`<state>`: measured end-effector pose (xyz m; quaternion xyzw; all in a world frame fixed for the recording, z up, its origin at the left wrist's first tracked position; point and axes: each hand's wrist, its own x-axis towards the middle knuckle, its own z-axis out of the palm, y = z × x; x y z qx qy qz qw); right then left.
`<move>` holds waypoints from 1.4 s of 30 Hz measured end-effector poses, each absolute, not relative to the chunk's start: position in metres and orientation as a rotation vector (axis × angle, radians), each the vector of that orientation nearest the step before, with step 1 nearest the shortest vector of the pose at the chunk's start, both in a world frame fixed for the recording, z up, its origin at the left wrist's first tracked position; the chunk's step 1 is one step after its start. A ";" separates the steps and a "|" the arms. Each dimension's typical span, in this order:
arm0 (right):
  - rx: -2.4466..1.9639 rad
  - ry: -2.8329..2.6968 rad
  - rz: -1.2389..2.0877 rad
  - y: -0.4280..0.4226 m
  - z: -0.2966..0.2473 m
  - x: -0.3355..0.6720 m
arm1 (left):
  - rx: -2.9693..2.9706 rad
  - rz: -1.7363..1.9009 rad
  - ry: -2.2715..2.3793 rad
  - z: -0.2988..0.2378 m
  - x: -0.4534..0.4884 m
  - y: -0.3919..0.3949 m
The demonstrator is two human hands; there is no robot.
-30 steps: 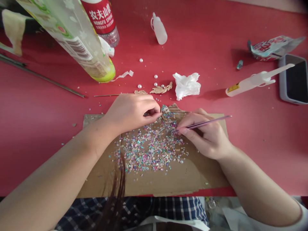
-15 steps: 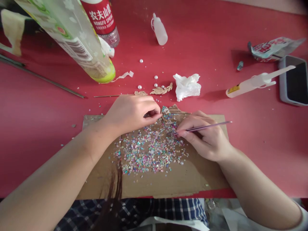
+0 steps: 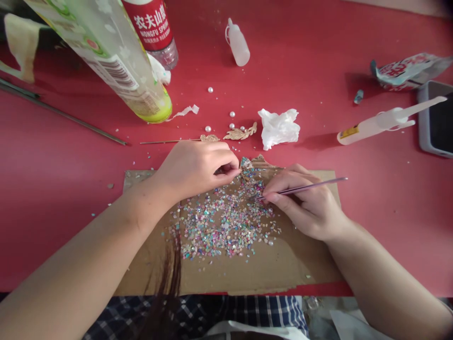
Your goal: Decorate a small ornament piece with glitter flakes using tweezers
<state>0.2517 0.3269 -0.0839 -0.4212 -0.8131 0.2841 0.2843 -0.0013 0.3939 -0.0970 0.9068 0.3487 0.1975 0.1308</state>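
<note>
My left hand (image 3: 203,166) is closed, its thumb and fingertip pinching a small gold ornament (image 3: 247,165) partly covered in blue-green and pale chips. Slim purple tweezers (image 3: 311,185) are gripped in my right hand (image 3: 306,203), their tips pointing left, low over the chips. Between the hands, many tiny iridescent shell-like chips (image 3: 226,226) lie spread on a sheet of brown cardboard (image 3: 247,278). Whether the tweezer tips hold a chip is too small to tell. A gold leaf piece (image 3: 240,132) and several pearl beads (image 3: 232,114) lie just beyond my left hand.
Crumpled white tissue (image 3: 279,128) sits beyond the cardboard. A small squeeze bottle (image 3: 238,43) is farther back; another with a long nozzle (image 3: 375,126) lies right, near a phone (image 3: 437,120) and a wrapper (image 3: 406,71). Tall bottles (image 3: 154,106) occupy the left back.
The whole view has shifted slightly, with things appearing a little farther right. Both hands keep their grips and nearly the same places over the cardboard.
</note>
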 end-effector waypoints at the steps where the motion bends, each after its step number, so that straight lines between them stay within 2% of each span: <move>1: -1.134 -2.169 0.775 0.327 -0.084 0.252 | 2.636 0.580 1.012 -0.097 -0.001 0.394; 27: -1.015 -2.033 0.771 0.326 -0.090 0.256 | 2.823 0.523 0.946 -0.092 -0.002 0.393; 42: -1.055 -2.041 0.598 0.329 -0.089 0.257 | 2.981 0.580 0.658 -0.090 0.001 0.389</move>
